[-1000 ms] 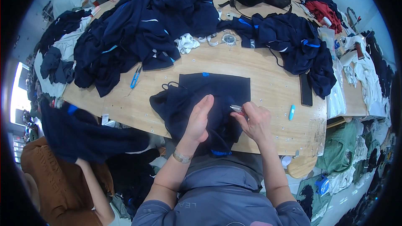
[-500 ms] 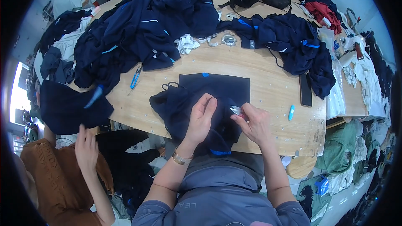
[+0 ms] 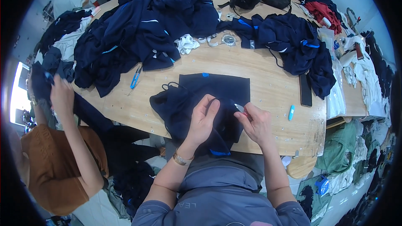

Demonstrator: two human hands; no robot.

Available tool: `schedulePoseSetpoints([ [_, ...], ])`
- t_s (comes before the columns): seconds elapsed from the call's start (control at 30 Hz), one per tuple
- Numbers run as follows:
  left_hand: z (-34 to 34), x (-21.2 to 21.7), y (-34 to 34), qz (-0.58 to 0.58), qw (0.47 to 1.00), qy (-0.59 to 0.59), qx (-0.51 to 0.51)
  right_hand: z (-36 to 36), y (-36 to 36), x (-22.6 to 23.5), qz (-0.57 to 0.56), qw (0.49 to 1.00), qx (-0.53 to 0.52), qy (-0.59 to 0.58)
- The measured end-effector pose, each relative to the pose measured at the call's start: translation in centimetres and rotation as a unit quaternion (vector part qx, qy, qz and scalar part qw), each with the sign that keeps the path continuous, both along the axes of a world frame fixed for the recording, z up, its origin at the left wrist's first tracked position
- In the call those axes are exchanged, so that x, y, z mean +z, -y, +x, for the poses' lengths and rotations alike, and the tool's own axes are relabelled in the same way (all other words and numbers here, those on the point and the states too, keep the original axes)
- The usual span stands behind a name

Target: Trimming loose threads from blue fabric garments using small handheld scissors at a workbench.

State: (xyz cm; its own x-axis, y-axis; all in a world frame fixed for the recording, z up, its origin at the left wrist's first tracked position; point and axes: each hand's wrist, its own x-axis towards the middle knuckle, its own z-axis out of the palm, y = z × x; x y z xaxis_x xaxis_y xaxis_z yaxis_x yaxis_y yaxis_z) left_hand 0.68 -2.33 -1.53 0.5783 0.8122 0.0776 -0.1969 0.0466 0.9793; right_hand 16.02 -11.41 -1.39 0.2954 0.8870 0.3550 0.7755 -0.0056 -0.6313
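On our counter (image 3: 278, 136): navy garment (image 3: 224, 84)
Right hand (image 3: 257, 122) clamped on snips (image 3: 239, 107); left hand (image 3: 202, 121) curled, can't tell if gripping.

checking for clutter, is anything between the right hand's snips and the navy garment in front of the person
Nothing visible is in the way: the right hand holds small snips over the navy garment, with the left hand off to their left.

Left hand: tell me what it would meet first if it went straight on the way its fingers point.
The left hand would likely first meet the navy garment below and ahead of it; whether they already touch is unclear.
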Motion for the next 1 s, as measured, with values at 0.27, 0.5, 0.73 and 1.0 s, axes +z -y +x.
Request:
schedulePoseSetpoints([
  [0.27,0.2,-0.4,0.0,-0.165,0.981,0.107,0.004,-0.1,0.1,-0.2,-0.013,1.0,0.005,-0.014],
  [0.5,0.3,-0.5,0.2,-0.184,0.975,0.122,0.02,-0.7,-0.1,0.0,-0.027,0.999,0.01,-0.023],
  [0.73,0.2,-0.9,0.4,-0.075,0.993,0.084,0.024,-0.8,-0.1,0.5,-0.035,0.999,0.008,-0.022],
  [1.0,0.1,-0.4,0.8,-0.005,0.999,0.022,0.038,-0.9,-0.1,0.4,-0.02,0.999,0.011,-0.038],
])
